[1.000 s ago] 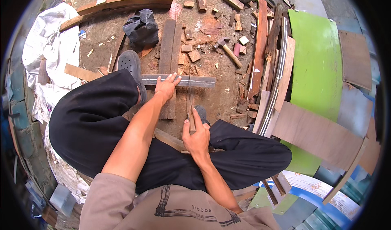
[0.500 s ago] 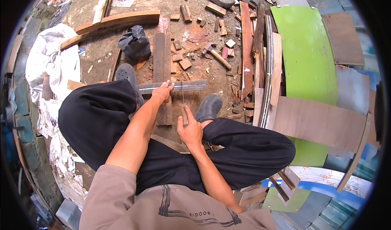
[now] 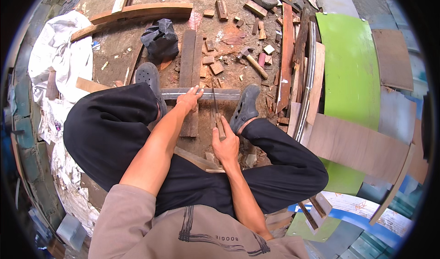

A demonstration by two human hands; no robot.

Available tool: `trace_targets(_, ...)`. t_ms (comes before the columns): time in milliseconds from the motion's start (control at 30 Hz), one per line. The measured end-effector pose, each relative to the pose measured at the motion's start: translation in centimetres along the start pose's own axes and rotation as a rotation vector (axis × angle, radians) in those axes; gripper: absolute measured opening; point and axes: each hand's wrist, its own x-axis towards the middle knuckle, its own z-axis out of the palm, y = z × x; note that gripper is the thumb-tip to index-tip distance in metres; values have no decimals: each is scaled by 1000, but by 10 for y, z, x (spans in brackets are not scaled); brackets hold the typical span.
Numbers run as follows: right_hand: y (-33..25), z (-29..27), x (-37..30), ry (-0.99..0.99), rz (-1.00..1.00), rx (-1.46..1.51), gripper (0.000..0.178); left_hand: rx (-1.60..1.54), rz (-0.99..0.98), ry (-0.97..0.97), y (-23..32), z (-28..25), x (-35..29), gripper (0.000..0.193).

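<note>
A flat grey strip (image 3: pixel 227 94) with a pale line along it lies crosswise between my feet, over dark wooden boards (image 3: pixel 187 57). My left hand (image 3: pixel 189 98) rests on the strip from above, fingers stretched out and pressing it down. In my right hand (image 3: pixel 226 144) is the wooden handle of a hand saw (image 3: pixel 216 104). Its thin dark blade shows nearly edge-on and points away from me, across the strip just right of my left hand. Whether the blade touches the strip I cannot tell.
Beyond the strip lie a hammer (image 3: pixel 253 63), several small wood blocks (image 3: pixel 217 68) and a black plastic bag (image 3: pixel 160 39). Long planks (image 3: pixel 285 57) and a green panel (image 3: pixel 350 66) are at the right. A white sack (image 3: pixel 62 52) lies at the left.
My right hand and the saw have shifted slightly right and back toward me. The left hand stays on the strip. The whole view has shifted a little, and my right knee has moved slightly.
</note>
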Motion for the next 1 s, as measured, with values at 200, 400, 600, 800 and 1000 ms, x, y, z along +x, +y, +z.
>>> trace_targets(200, 2, 2, -3, -40, 39, -4, 52, 26, 1, -67, -1, -12, 2, 93)
trace_targets(400, -6, -13, 2, -121, 155, -10, 49, -16, 88, 17, -11, -2, -5, 89)
trace_targets(600, -41, -28, -31, -163, 179, -46, 53, -21, 92, 39, -15, -3, 5, 90)
trace_targets(800, -31, -5, -12, -122, 230, -39, 51, -50, 155, 101, -25, 16, 10, 93)
trace_targets(1000, -15, -15, -9, -101, 254, 7, 49, -71, 179, 101, -25, 16, 6, 94)
